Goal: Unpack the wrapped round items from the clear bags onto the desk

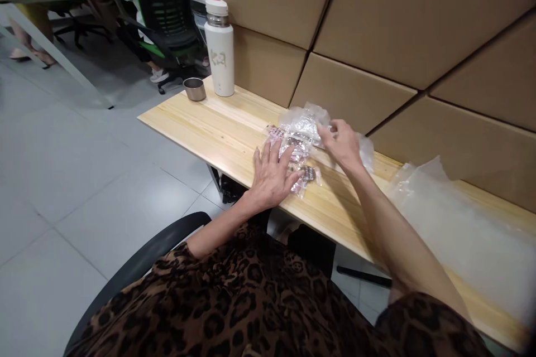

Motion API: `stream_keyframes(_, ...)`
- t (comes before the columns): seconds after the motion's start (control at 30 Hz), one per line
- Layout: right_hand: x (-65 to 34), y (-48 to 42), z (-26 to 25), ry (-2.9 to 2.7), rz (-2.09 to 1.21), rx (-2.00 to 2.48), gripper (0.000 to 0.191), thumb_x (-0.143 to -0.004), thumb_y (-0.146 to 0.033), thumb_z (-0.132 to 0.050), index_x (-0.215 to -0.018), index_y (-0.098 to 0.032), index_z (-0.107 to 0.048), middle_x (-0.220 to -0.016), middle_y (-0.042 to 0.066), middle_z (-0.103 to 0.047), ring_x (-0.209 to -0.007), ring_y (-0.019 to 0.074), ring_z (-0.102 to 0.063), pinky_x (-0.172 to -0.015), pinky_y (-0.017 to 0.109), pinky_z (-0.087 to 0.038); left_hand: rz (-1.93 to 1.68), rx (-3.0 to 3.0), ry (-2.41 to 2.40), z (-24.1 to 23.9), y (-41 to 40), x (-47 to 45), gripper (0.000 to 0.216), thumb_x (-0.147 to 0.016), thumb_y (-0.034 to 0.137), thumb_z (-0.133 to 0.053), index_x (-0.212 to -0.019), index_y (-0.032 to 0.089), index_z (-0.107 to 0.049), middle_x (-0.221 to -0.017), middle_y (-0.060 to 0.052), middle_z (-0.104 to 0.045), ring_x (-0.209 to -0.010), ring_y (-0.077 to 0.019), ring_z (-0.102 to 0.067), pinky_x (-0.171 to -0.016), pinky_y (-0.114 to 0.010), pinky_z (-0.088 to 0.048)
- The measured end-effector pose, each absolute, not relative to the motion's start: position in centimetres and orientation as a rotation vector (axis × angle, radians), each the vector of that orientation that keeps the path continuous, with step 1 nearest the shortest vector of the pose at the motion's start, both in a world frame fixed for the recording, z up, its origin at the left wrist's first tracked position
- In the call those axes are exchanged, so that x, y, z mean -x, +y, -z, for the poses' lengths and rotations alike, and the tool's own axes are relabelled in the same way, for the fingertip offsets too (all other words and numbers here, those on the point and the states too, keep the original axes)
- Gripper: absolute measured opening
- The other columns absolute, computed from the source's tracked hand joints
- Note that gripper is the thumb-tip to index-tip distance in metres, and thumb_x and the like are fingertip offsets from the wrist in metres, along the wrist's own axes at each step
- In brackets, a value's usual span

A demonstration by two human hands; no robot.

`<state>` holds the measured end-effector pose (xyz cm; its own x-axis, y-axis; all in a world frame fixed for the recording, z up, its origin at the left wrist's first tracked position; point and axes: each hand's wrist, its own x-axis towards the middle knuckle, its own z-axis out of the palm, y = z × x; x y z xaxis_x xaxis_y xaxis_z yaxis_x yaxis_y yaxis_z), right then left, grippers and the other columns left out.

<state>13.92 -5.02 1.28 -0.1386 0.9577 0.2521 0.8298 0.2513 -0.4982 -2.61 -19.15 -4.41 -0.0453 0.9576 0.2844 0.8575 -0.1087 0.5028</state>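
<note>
A heap of small clear plastic packets (298, 144) with tiny dark and pink parts inside lies on the wooden table (218, 122), close to the cardboard boxes. My left hand (272, 172) rests flat on the near side of the heap, fingers spread over a few packets. My right hand (342, 142) reaches into the far side of the heap, with its fingertips pinched on a crinkled clear bag (307, 120). More clear film (366, 150) shows behind the right wrist.
A white thermos bottle (220, 47) and a small metal cup (195, 89) stand at the table's left end. Large cardboard boxes (377, 22) wall the far side. A big clear plastic sheet (456, 228) lies at right. Another person sits in a green-black office chair (165, 5) beyond.
</note>
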Motion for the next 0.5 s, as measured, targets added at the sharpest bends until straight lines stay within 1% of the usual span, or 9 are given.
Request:
stream_keyframes(0.07, -10.0, -3.5, -1.4, -2.031, -0.245, 1.735, 0.071, -0.095, -0.067, -0.056, -0.137, -0.010, -0.059, -0.143, 0.029, -0.061, -0.135, 0.0422, -0.058, -0.115, 0.060, -0.044, -0.880, -2.019, 2.007, 3.7, -18.0, 3.2, 0.067, -0.108, 0.055, -0.048, -0.165, 0.023, -0.040, -0.180, -0.018, -0.031, -0.169, -0.0428, -0.021, -0.134, -0.073, -0.015)
stream_keyframes(0.13, -7.1, -2.5, -1.3, -2.048, -0.192, 1.820, 0.074, -0.095, -0.062, -0.061, -0.143, -0.007, -0.053, -0.152, 0.032, -0.052, -0.144, 0.0469, -0.049, -0.117, 0.064, -0.041, -0.837, -1.991, 2.032, 3.0, -17.0, 3.8, 0.065, -0.107, 0.048, -0.050, -0.166, 0.021, -0.040, -0.180, -0.019, -0.032, -0.169, -0.0433, -0.023, -0.134, -0.073, -0.015)
stream_keyframes(0.17, -6.2, -2.2, -1.2, -2.045, -0.177, 1.855, 0.071, -0.095, -0.058, -0.062, -0.143, -0.006, -0.052, -0.154, 0.033, -0.050, -0.146, 0.0483, -0.047, -0.117, 0.067, -0.040, -0.803, -1.980, 2.031, 2.7, -16.6, 4.1, 0.066, -0.106, 0.046, -0.052, -0.166, 0.021, -0.040, -0.179, -0.019, -0.032, -0.168, -0.0442, -0.024, -0.134, -0.074, -0.015)
stream_keyframes(0.23, -5.3, -1.6, -0.9, -2.016, -0.147, 1.906, 0.059, -0.096, -0.043, -0.062, -0.140, -0.005, -0.053, -0.152, 0.034, -0.050, -0.146, 0.0490, -0.047, -0.115, 0.069, -0.041, -0.759, -1.966, 2.004, 2.6, -16.2, 4.4, 0.070, -0.105, 0.047, -0.055, -0.167, 0.019, -0.038, -0.180, -0.021, -0.030, -0.167, -0.0461, -0.025, -0.133, -0.074, -0.016)
stream_keyframes(0.3, -5.5, -1.0, -0.4, -1.984, -0.123, 1.907, 0.046, -0.094, -0.029, -0.057, -0.133, -0.004, -0.056, -0.146, 0.033, -0.055, -0.141, 0.0470, -0.051, -0.114, 0.066, -0.042, -0.777, -1.949, 1.972, 2.9, -16.1, 4.6, 0.073, -0.104, 0.049, -0.056, -0.167, 0.019, -0.038, -0.180, -0.022, -0.028, -0.167, -0.0467, -0.025, -0.133, -0.075, -0.015)
stream_keyframes(0.37, -6.6, -0.3, 0.2, -1.958, -0.117, 1.847, 0.034, -0.093, -0.021, -0.051, -0.123, -0.006, -0.059, -0.135, 0.031, -0.062, -0.132, 0.0427, -0.058, -0.113, 0.063, -0.044, -0.832, -1.917, 1.931, 3.4, -16.3, 4.7, 0.073, -0.103, 0.052, -0.056, -0.166, 0.020, -0.039, -0.181, -0.021, -0.027, -0.168, -0.0463, -0.025, -0.133, -0.075, -0.015)
stream_keyframes(0.43, -8.3, 0.6, 0.8, -1.885, -0.149, 1.754, 0.022, -0.093, -0.019, -0.048, -0.111, -0.012, -0.059, -0.119, 0.024, -0.067, -0.120, 0.0370, -0.064, -0.111, 0.061, -0.046, -0.915, -1.882, 1.864, 3.7, -16.2, 5.0, 0.074, -0.103, 0.055, -0.055, -0.166, 0.019, -0.039, -0.180, -0.021, -0.028, -0.169, -0.0443, -0.023, -0.134, -0.073, -0.015)
stream_keyframes(0.5, -10.2, 1.7, 1.3, -1.732, -0.209, 1.598, 0.010, -0.093, -0.023, -0.046, -0.098, -0.019, -0.054, -0.102, 0.014, -0.066, -0.108, 0.0313, -0.065, -0.107, 0.059, -0.049, -1.031, -1.826, 1.741, 3.5, -15.9, 5.3, 0.077, -0.103, 0.059, -0.054, -0.165, 0.016, -0.039, -0.178, -0.023, -0.033, -0.169, -0.0404, -0.025, -0.136, -0.067, -0.018)
